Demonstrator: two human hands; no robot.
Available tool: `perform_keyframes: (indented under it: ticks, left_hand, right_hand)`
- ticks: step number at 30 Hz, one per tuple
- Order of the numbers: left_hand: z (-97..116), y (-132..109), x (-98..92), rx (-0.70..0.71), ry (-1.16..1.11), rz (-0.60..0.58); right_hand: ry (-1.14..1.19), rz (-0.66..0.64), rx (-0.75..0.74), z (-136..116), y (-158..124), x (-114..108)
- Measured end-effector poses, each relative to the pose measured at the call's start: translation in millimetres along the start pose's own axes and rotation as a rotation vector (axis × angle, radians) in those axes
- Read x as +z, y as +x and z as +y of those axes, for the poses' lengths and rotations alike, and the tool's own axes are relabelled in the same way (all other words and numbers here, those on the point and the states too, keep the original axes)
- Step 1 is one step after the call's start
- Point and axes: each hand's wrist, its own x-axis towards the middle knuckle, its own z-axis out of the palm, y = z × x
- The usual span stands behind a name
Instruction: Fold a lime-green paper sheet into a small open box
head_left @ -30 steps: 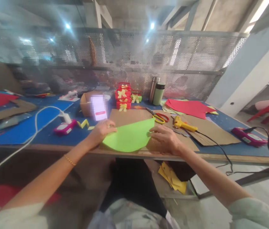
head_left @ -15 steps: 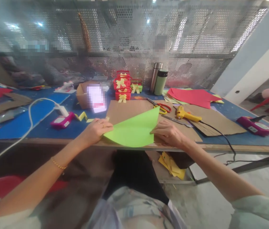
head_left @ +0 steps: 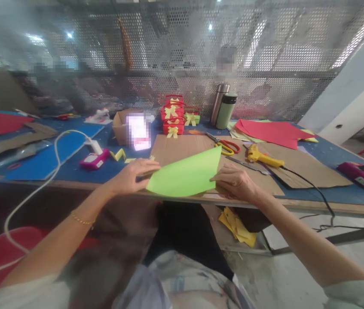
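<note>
A bright green sheet (head_left: 185,174), curved and bowed, is held above the near edge of the worktable. My right hand (head_left: 236,182) pinches its right edge between thumb and fingers. At the left end my left hand (head_left: 133,176) has its thumb at the sheet's corner and its fingers stretched along the upper edge; part of the grip is hidden. Under the sheet lies brown cardboard (head_left: 165,146). Just beyond it rest yellow and red scissors (head_left: 228,147), a metal blade (head_left: 246,165) and a yellow glue gun (head_left: 264,156).
Small red boxes with yellow bows (head_left: 172,126) stand at the back, left of a green bottle (head_left: 226,112) and a steel flask (head_left: 218,103). Red sheets (head_left: 272,132) lie at right. A lit phone (head_left: 139,131) leans on a cardboard box (head_left: 120,126). A white cable (head_left: 57,159) hangs at left.
The whole view has shifted slightly, so things appear farther right. My left fingers have straightened and lifted a little at the sheet's left end. My right hand keeps its pinch.
</note>
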Motion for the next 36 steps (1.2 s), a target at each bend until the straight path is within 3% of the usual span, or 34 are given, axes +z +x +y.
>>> perform_keyframes:
  ticks: [4, 9, 17, 21, 25, 30, 33, 36]
  left_hand:
    - [2, -5, -5.3, -0.022, -0.128, -0.125]
    - [-7, 10, 9.3, -0.021, -0.131, 0.025]
    - [-22, 10, 7.1, 0.009, -0.074, -0.031]
    - [-22, 13, 10.4, 0.043, -0.103, -0.002]
    - [-18, 17, 18.8, 0.084, -0.122, 0.100]
    - [-4, 12, 23.8, 0.261, 0.121, 0.234]
    - [-1, 8, 23.6, 0.334, 0.239, 0.228]
    - [-4, 7, 22.9, 0.311, 0.214, 0.153]
  right_hand:
    - [0.031, 0.003, 0.017, -2, 2, 0]
    - [0.015, 0.001, 0.018, -1, 2, 0]
    - [0.007, 0.007, 0.017, 2, -2, 2]
    - [0.014, -0.013, 0.065, -2, 0, -2]
    - [0.014, -0.013, 0.075, -4, 2, -3]
    - [0.009, -0.013, 0.057, -6, 4, -4]
    - [-0.015, -0.023, 0.066, -7, 4, -4]
    - [0.001, -0.013, 0.050, -6, 2, -4]
